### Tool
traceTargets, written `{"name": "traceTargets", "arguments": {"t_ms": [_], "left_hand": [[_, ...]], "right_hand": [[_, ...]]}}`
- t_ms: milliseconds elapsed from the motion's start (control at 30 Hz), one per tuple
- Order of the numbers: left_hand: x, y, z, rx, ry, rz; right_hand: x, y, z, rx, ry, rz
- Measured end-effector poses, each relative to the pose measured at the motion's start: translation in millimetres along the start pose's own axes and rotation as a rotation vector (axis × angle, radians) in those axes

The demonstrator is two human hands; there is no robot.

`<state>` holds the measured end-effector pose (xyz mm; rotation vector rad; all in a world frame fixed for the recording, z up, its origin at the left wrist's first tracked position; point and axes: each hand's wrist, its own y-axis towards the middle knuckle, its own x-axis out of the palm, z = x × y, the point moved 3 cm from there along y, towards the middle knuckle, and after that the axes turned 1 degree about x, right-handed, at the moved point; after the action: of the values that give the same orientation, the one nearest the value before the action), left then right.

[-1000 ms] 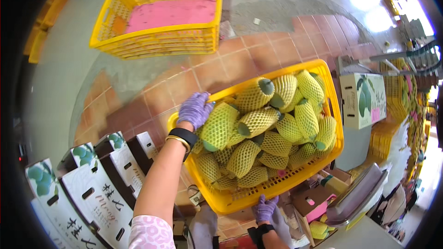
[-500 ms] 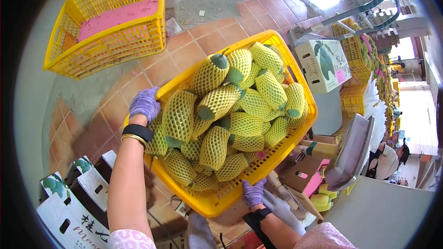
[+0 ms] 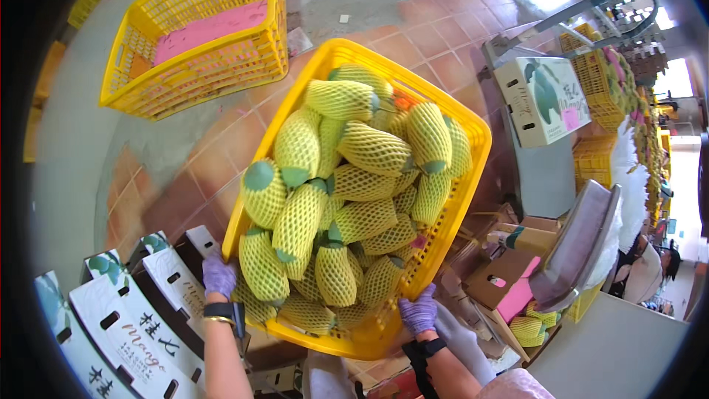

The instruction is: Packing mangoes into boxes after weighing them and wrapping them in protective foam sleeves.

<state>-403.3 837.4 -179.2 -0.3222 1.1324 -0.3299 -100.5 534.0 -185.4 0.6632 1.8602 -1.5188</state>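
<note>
A yellow plastic crate (image 3: 468,149) full of green fruit in yellow foam-net sleeves (image 3: 295,229) is held out in front of me. My left hand (image 3: 219,277), in a purple glove, has its fingers closed on the crate's rim at the lower left. My right hand (image 3: 417,309), gloved alike, grips the rim at the lower right. My wrists wear dark bands.
A yellow crate (image 3: 221,55) with a pink sheet stands at upper left. White printed cartons (image 3: 122,332) line the lower left. At right are a carton (image 3: 539,100), a trolley handle (image 3: 546,18), a grey tray (image 3: 574,244), stacked crates (image 3: 594,162) and another person (image 3: 646,273).
The held crate has swung from a slanted sideways position to a more lengthwise one, its far end moving left. My left hand has moved down toward the lower left; my right hand still grips.
</note>
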Motion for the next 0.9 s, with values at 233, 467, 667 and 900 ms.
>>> {"name": "traceTargets", "arguments": {"t_ms": [233, 467, 667, 900], "left_hand": [[49, -110, -76, -0.254, -0.715, 0.154], [50, -210, -74, -0.309, -0.182, 0.108], [85, -406, -25, -0.345, 0.34, -0.191], [133, -523, 22, -0.663, 0.122, -0.666]], "right_hand": [[-33, 28, -11, -0.252, -0.086, -0.004], [-39, 22, -1, -0.448, 0.047, 0.111], [-53, -45, 6, -0.796, -0.081, 0.216], [59, -136, 6, -1.282, -0.191, -0.194]]}}
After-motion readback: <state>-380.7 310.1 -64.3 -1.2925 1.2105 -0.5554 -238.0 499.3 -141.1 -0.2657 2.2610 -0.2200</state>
